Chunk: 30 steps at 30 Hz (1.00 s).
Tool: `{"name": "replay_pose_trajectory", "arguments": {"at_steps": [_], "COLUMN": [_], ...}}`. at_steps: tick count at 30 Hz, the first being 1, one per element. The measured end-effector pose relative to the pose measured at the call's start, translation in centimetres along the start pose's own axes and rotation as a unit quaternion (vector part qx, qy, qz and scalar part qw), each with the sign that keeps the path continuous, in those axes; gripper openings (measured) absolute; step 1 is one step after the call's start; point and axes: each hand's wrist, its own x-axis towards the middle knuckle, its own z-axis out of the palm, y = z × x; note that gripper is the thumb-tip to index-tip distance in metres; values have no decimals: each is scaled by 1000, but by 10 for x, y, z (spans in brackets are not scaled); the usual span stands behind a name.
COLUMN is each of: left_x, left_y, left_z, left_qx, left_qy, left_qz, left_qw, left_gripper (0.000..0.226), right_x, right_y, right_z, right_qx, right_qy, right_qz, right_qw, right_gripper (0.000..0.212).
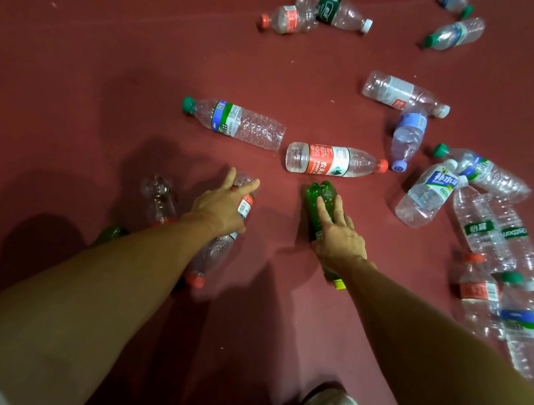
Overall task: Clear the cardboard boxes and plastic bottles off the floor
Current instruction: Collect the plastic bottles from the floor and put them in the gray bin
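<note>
green bottle (pixel 320 198) lies on the floor (pixel 70 69) straight ahead of the right hand (pixel 339 239). its long axis runs near to far, with the yellow cap at the near end under the wrist and the base at the far end. the right hand rests on top of it, its fingers stretched fairly straight along the body and not yet wrapped round it.

just to the left, well apart from it, a clear bottle (pixel 212 256) lies on much the same line, its red cap near and its base tipped a little to the far right. the left hand (pixel 223 204) lies across its far half with the fingers spread and mostly straight. no firm grip shows there either.

each bottle is under its own hand, so neither arm needs to cross. because both bottles point along the forearms, the fingers will likely have to curl down over the sides to close across the narrow width.

a red-label bottle (pixel 330 161) lies crosswise, left to right, just beyond the green one, nearer the right hand. more bottles crowd the right side and the far end. no cardboard boxes are in view.
</note>
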Motion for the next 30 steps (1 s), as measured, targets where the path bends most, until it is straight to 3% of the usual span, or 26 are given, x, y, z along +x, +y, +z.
{"name": "replay_pose_trajectory", "arguments": {"at_steps": [4,9,21,30], "left_x": [-5,-51,-277,-439], "left_y": [3,45,142,154], "left_z": [-8,-78,-424,-614], "left_qx": [5,-43,-61,-89], "left_qy": [1,30,88,195], "left_qz": [20,47,25,-77], "left_qw": [1000,998,994,974], "left_gripper": [95,85,72,78], "right_x": [-5,-41,-237,-369], "right_y": [-7,-35,-151,-253], "right_z": [-24,-124,-488,-677], "right_qx": [-2,9,44,1], "right_qy": [-8,16,26,61], "right_qz": [-27,-35,-75,-211], "right_qw": [1000,999,996,976], "right_gripper": [89,91,92,91]}}
